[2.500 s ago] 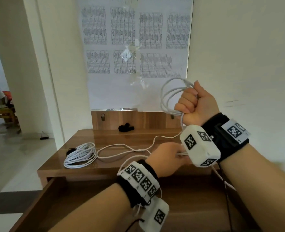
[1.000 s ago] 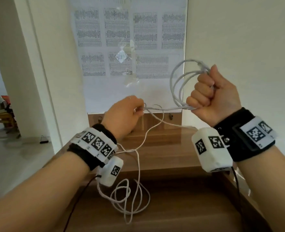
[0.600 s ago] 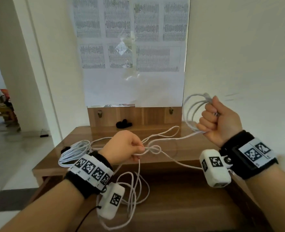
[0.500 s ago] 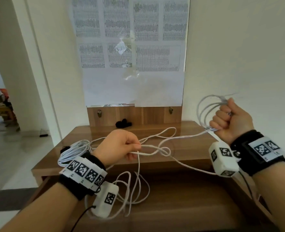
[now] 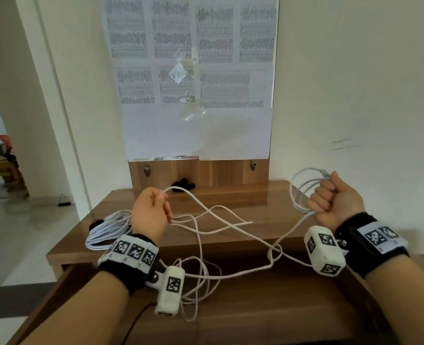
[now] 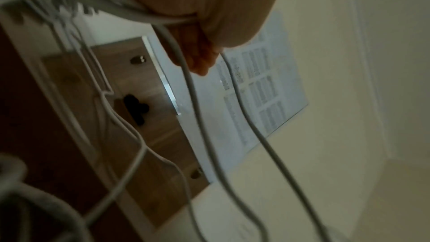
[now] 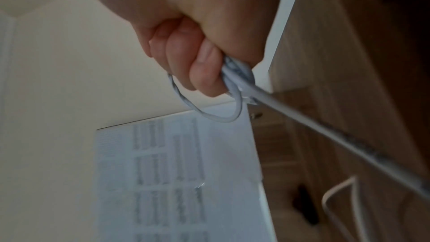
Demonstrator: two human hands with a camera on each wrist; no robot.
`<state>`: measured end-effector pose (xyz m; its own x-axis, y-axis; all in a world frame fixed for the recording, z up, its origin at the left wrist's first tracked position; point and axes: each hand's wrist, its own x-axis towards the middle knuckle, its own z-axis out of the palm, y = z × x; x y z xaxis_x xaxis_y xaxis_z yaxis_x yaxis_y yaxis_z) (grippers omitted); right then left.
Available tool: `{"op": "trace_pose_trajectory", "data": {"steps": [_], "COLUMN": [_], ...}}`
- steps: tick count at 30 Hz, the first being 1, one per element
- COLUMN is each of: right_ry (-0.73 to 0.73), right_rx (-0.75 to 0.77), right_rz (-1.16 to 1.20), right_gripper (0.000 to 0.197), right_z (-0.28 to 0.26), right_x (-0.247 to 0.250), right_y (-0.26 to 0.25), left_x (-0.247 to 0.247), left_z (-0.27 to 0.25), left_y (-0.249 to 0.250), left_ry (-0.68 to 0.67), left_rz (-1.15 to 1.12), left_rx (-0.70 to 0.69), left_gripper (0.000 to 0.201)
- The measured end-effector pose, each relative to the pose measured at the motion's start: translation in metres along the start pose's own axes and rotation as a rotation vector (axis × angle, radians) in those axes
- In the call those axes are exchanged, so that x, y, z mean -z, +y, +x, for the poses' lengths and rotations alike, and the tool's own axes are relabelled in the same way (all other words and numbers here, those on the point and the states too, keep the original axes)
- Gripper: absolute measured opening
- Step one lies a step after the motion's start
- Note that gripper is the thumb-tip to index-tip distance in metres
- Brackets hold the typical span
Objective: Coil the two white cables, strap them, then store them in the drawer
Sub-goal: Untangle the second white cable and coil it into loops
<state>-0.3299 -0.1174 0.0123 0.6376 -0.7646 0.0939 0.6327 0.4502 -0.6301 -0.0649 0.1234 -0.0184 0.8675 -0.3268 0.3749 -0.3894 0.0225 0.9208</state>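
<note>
My right hand is a fist round a few coiled loops of a white cable, held above the table's right end; the right wrist view shows the loops under the curled fingers. From that fist the loose cable runs left to my left hand, which pinches a strand raised over the table. More slack hangs tangled into the open drawer. A second white cable lies coiled on the table's left end.
A wooden table stands against a white wall with printed sheets taped above it. A small black strap-like thing lies at the table's back edge. A doorway opens at the left.
My left hand has lifted its strand and turned more upright, opening a wider loop over the table. My right fist has stayed at the right with its coil, and the slack knot has slid towards it.
</note>
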Motion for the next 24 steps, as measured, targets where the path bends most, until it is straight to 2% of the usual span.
{"op": "trace_pose_trajectory", "data": {"steps": [3, 4, 5, 6, 7, 8, 9, 11, 13, 14, 16, 19, 20, 21, 24], "right_ry": [-0.139, -0.180, -0.216, -0.245, -0.261, -0.269, -0.273, -0.277, -0.291, -0.298, -0.297, -0.281, -0.274, -0.275, -0.336], "right_rx": [-0.036, -0.042, -0.048, -0.054, -0.061, -0.071, -0.083, -0.093, -0.078, -0.062, -0.028, -0.022, -0.031, -0.045, -0.093], "right_rz": [0.102, 0.122, 0.135, 0.142, 0.148, 0.161, 0.182, 0.227, 0.202, 0.162, 0.081, 0.058, 0.075, 0.101, 0.209], "right_gripper": [0.054, 0.052, 0.050, 0.050, 0.051, 0.053, 0.055, 0.055, 0.054, 0.053, 0.053, 0.053, 0.053, 0.053, 0.053], "right_z": [-0.009, -0.011, -0.013, -0.014, -0.015, -0.016, -0.018, -0.022, -0.026, -0.027, -0.026, -0.025, -0.023, -0.022, -0.019], "right_x": [-0.034, -0.044, -0.052, -0.059, -0.066, -0.073, -0.079, -0.091, -0.096, -0.095, -0.084, -0.064, -0.059, -0.054, -0.050], "right_y": [-0.003, -0.003, -0.003, -0.002, -0.001, 0.002, 0.006, 0.011, 0.012, 0.009, -0.001, -0.013, -0.014, -0.013, -0.008], "left_x": [0.004, 0.004, 0.000, -0.009, -0.020, -0.033, -0.048, -0.074, -0.086, -0.086, -0.080, -0.063, -0.056, -0.050, -0.031], "left_z": [0.010, 0.005, -0.005, -0.020, -0.040, -0.061, -0.081, -0.109, -0.114, -0.109, -0.093, -0.058, -0.048, -0.042, -0.039], "left_y": [-0.008, -0.005, 0.001, 0.012, 0.025, 0.038, 0.048, 0.053, 0.044, 0.042, 0.041, 0.048, 0.054, 0.061, 0.081], "left_ry": [-0.017, -0.015, 0.000, -0.016, -0.104, -0.270, -0.474, -0.813, -0.977, -1.002, -0.919, -0.593, -0.525, -0.515, -0.645], "left_rz": [0.484, 0.643, 0.670, 0.598, 0.474, 0.373, 0.352, 0.488, 0.584, 0.545, 0.490, 0.437, 0.384, 0.304, -0.057], "left_rx": [0.036, -0.005, -0.108, -0.243, -0.342, -0.381, -0.368, -0.289, -0.186, -0.124, -0.096, -0.142, -0.138, -0.117, 0.022], "left_gripper": [0.015, 0.028, 0.042, 0.050, 0.052, 0.049, 0.043, 0.035, 0.028, 0.020, 0.011, 0.013, 0.015, 0.018, 0.029]}}
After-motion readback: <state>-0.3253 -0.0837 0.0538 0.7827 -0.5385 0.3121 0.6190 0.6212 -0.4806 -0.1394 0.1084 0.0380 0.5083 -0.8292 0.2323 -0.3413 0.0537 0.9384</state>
